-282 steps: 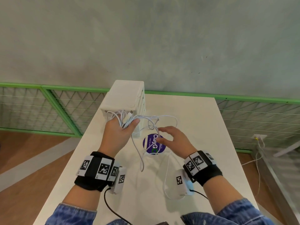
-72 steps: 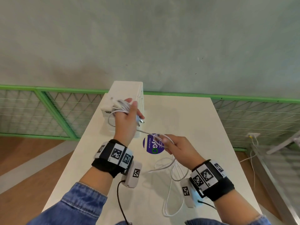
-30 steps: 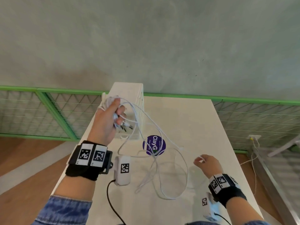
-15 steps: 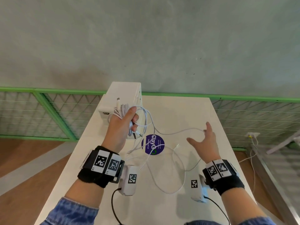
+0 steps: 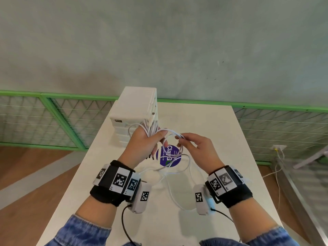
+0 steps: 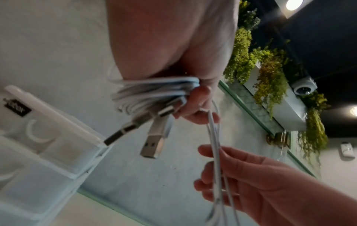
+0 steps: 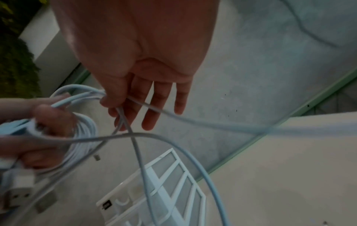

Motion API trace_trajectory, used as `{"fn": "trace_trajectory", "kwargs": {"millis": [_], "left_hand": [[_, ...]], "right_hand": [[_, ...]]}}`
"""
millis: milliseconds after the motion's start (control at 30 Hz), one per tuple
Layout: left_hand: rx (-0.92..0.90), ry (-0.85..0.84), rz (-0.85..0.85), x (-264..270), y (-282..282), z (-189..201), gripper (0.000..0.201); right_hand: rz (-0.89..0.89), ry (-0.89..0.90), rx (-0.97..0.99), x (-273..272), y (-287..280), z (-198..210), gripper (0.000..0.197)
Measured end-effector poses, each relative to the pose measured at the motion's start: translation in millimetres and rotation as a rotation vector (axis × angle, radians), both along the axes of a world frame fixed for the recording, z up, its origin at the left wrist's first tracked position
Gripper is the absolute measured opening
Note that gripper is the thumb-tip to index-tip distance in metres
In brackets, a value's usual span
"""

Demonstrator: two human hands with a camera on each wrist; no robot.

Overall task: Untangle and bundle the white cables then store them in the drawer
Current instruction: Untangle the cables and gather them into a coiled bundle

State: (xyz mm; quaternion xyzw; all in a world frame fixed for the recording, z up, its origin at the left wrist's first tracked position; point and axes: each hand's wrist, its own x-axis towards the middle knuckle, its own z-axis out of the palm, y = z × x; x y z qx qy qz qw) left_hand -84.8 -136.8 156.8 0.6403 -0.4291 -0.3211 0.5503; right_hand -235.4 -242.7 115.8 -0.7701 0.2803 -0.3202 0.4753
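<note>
My left hand (image 5: 144, 142) is raised over the table and grips a coiled bundle of white cables (image 5: 150, 128); in the left wrist view the coil (image 6: 152, 93) wraps the palm and two USB plugs (image 6: 150, 146) hang from it. My right hand (image 5: 192, 148) is just to its right and pinches loose cable strands (image 5: 174, 135) between thumb and forefinger (image 7: 114, 100). More slack cable (image 5: 170, 174) trails down onto the table between my wrists. The white drawer unit (image 5: 134, 110) stands behind my left hand, its drawers closed.
The white table (image 5: 213, 130) bears a purple round sticker (image 5: 168, 157) under the hands. A green-framed mesh fence (image 5: 53, 119) runs behind and to both sides. A wall socket with a cord (image 5: 278, 148) is at the right, off the table.
My right hand has come back in from the right and taken hold of the loose strands beside the left hand. The left hand has kept its grip on the coil throughout.
</note>
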Motion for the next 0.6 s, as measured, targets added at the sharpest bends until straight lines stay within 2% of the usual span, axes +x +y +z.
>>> {"fn": "trace_trajectory", "kwargs": {"millis": [133, 233, 333, 433, 500, 600], "left_hand": [[0.021, -0.016, 0.103, 13, 1, -5, 0.02], [0.017, 0.041, 0.253, 27, 4, -4, 0.019], [-0.032, 0.172, 0.434, 43, 10, -4, 0.024], [-0.104, 0.27, 0.574, 61, 16, -2, 0.018], [-0.109, 0.276, 0.576, 67, 18, -2, 0.014], [-0.053, 0.258, 0.52, 58, 15, -10, 0.024]], "right_hand": [[-0.076, -0.013, 0.062, -9, -11, -6, 0.022], [-0.264, 0.014, 0.063, -27, -32, -19, 0.023], [-0.46, 0.103, 0.05, -53, -54, -39, 0.02], [-0.643, 0.26, 0.142, -84, -75, -71, 0.024], [-0.655, 0.396, 0.227, -100, -80, -93, 0.026], [-0.583, 0.662, 0.259, -99, -72, -109, 0.03]]}}
